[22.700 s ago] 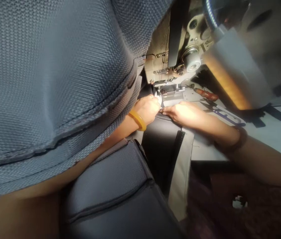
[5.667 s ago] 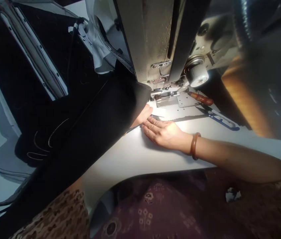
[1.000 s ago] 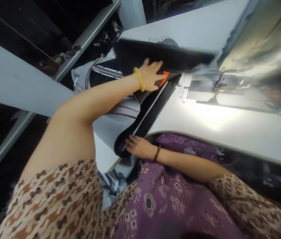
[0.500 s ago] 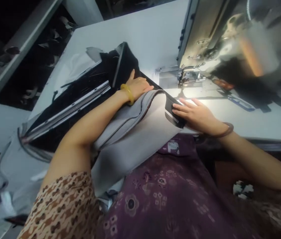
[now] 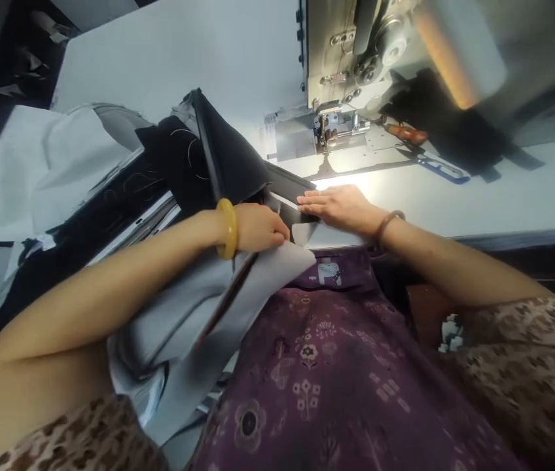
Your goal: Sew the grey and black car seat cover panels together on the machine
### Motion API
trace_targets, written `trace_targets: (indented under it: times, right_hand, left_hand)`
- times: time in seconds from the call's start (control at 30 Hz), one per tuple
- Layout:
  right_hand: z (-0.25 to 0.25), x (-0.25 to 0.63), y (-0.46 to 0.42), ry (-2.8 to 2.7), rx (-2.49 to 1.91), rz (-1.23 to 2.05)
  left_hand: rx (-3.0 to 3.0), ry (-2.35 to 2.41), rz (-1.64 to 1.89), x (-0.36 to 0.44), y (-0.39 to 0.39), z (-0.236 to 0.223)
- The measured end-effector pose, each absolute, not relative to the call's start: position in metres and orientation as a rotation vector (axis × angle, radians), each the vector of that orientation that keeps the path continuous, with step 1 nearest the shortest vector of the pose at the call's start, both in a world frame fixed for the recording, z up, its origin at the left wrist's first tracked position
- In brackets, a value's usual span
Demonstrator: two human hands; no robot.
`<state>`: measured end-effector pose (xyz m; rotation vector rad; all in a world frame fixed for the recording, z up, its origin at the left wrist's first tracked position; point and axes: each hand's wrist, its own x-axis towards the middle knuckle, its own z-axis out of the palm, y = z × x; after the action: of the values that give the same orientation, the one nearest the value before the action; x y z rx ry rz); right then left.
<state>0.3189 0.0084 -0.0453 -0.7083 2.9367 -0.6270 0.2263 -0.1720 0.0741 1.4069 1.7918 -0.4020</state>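
Observation:
Grey fabric [image 5: 268, 275] hangs over the table's near edge, bunched under my left hand [image 5: 260, 227]. That hand is closed on it, its fingers curled into the cloth. A black fabric piece [image 5: 233, 150] stands folded up just beyond my left wrist. From it a black strip [image 5: 290, 183] runs along the tabletop to the right. My right hand [image 5: 341, 206] lies with fingers stretched flat on the end of this strip, pressing near a pale edge. Both hands are on the near side of the sewing machine's needle area [image 5: 334, 127].
Blue-handled snips [image 5: 442, 169] and an orange-handled tool [image 5: 408, 134] lie right of the needle area. The machine head [image 5: 380, 49] overhangs the table at the upper right. White cloth [image 5: 52, 170] and more black material spread to the left.
My left hand has moved nearer and curled onto the grey fabric, pulling it back toward me. My right hand has shifted slightly along the black strip. The camera view has turned.

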Motion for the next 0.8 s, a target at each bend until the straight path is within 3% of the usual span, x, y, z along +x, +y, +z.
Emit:
trace_targets:
  times: [0.1,0.2,0.43,0.63,0.8]
  right_hand:
    - [-0.042,0.3,0.002,2.945,-0.75,-0.558]
    - [-0.04,0.304,-0.011,3.028,-0.766,-0.587]
    - [-0.03,0.324,-0.03,2.907,-0.775,-1.126]
    - [0.0,0.335,-0.022,2.389,-0.62,-1.522]
    - [-0.009,0.378,-0.044,2.485,-1.047,-1.329]
  left_hand:
    - [1.416,1.97,-0.379,0.235,-0.182,0.064]
    - [1.417,2.083,-0.139,0.221,-0.191,0.054]
    - [1.062,1.909,0.089,0.18,-0.201,0.044]
    - [1.145,1.878,-0.233,0.174,-0.186,0.049]
    - [1.143,1.917,-0.367,0.191,-0.173,0.055]
